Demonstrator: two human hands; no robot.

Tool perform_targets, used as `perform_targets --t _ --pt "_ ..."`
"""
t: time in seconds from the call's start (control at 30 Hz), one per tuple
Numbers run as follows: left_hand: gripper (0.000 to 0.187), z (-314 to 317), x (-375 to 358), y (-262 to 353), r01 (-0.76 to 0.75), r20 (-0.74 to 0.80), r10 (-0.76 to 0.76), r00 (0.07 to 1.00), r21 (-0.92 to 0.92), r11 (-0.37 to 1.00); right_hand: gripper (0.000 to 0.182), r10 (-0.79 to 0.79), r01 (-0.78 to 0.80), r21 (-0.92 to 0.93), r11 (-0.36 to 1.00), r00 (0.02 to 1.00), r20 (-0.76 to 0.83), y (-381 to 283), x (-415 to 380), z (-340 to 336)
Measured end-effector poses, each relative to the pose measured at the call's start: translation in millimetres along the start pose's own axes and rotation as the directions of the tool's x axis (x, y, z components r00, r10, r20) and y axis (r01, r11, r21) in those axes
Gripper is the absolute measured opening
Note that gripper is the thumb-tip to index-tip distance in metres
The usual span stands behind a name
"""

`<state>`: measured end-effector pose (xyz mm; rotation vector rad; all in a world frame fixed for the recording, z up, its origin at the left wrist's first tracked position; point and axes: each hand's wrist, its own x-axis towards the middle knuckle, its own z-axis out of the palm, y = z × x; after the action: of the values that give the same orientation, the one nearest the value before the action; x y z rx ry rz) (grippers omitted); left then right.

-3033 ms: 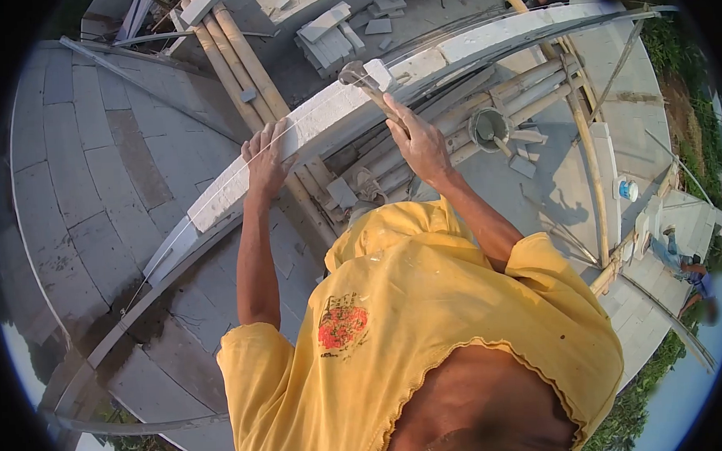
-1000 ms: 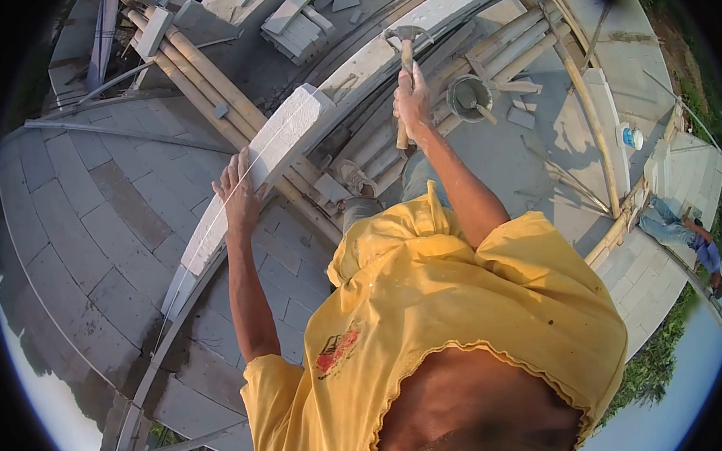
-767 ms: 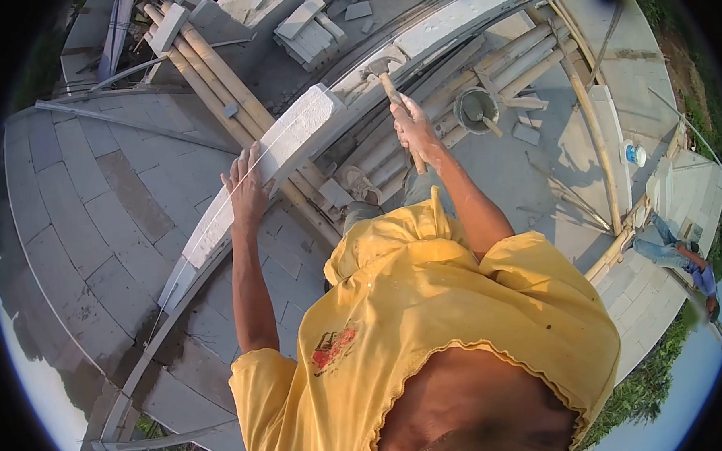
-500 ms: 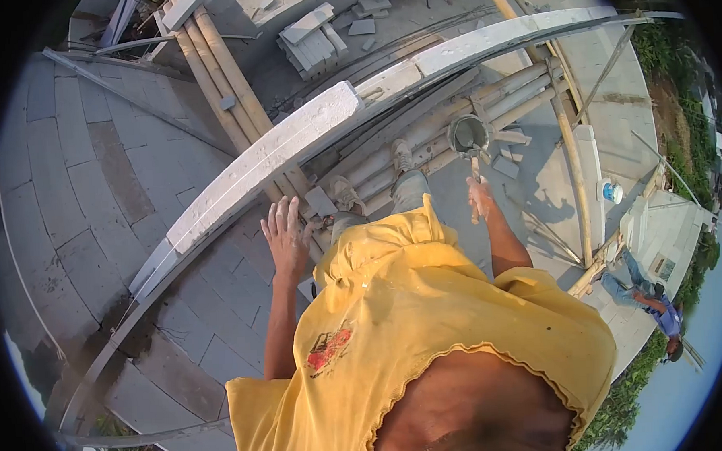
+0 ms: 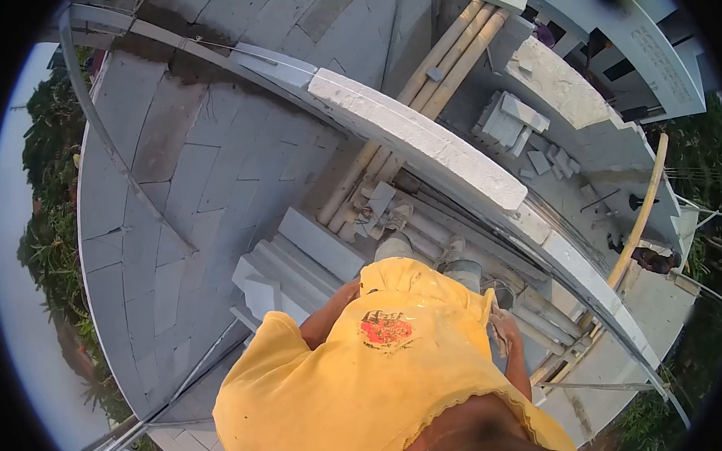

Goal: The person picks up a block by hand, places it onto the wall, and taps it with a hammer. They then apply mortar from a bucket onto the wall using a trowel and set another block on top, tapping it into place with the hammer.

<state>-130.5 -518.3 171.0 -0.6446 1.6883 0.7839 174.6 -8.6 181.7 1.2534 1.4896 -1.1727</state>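
Note:
My right hand is low beside the yellow shirt's right edge, its fingers curled round what looks like the pale handle of a wooden-handled tool; the tool's head is hard to make out. Just beyond it, a dark round bucket is partly visible. My left hand is down at the shirt's left side, its fingers hidden by the cloth. Nearest to it are stacked grey-white blocks. In front of me a curved wall's white block course runs across, with a taut string along it.
Bamboo poles cross beyond the wall, and more poles lie by my feet. A block pile and loose pieces stand on the far floor. Another person is at the right. A metal bar curves at left.
My view has swung to the left, bringing the stacked blocks into sight. My left hand, spread near the wall before, is down at my side. My right hand is closer to my body.

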Motion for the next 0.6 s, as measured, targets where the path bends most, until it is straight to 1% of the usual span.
perform_targets --t 0.07,0.13,0.17,0.23,0.3,0.33,0.37,0.4,0.43,0.47,0.53,0.6 --pt "0.073 45.8 -3.3 -14.5 -0.016 -0.002 0.016 1.000 -0.255 0.967 0.047 -0.255 0.236 -0.193 0.952 0.964 -0.077 -34.3 -2.3 -30.9" --pt "0.073 90.7 0.4 -24.3 -0.029 -0.004 0.031 1.000 -0.452 0.891 0.050 -0.477 0.419 -0.360 0.834 0.875 -0.087 -61.6 8.9 -48.5" --pt "0.073 108.1 1.1 -29.2 -0.032 -0.005 0.035 0.999 -0.539 0.842 0.049 -0.490 0.423 -0.409 0.809 0.869 -0.069 -72.3 15.1 -56.1" --pt "0.073 132.6 4.4 -39.2 -0.042 -0.008 0.051 0.999 -0.700 0.713 0.048 -0.510 0.427 -0.491 0.759 0.859 -0.041 -130.5 -13.0 -51.9" --pt "0.073 138.8 14.1 -43.3 -0.071 -0.036 0.072 0.997 -0.813 0.578 0.055 -0.558 0.520 -0.460 0.720 0.827 0.062 -174.6 -44.6 -49.3" --pt "0.073 139.7 18.8 -42.5 -0.096 -0.060 0.085 0.995 -0.851 0.517 0.056 -0.612 0.582 -0.439 0.685 0.786 0.088 -192.1 -52.8 -42.5" --pt "0.073 138.4 19.0 -40.1 -0.135 -0.107 0.084 0.991 -0.833 0.537 0.057 -0.656 0.640 -0.422 0.642 0.744 0.130 -205.6 -60.8 -34.6" --pt "0.071 137.6 -7.1 -14.1 -0.203 -0.216 0.067 0.974 -0.705 0.680 0.058 -0.690 0.703 -0.344 0.622 0.700 0.184 -217.6 -66.3 -26.5" --pt "0.068 129.6 -14.4 -1.1 -0.301 -0.329 0.160 0.931 -0.440 0.846 0.059 -0.721 0.756 -0.250 0.605 0.653 0.232 -229.2 -68.9 -19.7" --pt "0.065 121.1 -20.6 12.0 -0.333 -0.434 0.250 0.866 -0.126 0.934 0.058 -0.729 0.783 -0.297 0.547 0.619 0.292 -240.5 -70.2 -15.6" --pt "0.065 98.6 -4.4 19.0 -0.420 -0.391 0.409 0.825 0.060 0.906 0.058 -0.751 0.826 -0.349 0.443 0.555 0.358 -265.5 -77.1 -2.2" --pt "0.065 85.1 -66.5 78.4 -0.448 -0.306 0.363 0.880 -0.278 0.850 0.058 -0.701 0.808 -0.450 0.381 0.569 0.430 -296.5 -99.1 12.2"
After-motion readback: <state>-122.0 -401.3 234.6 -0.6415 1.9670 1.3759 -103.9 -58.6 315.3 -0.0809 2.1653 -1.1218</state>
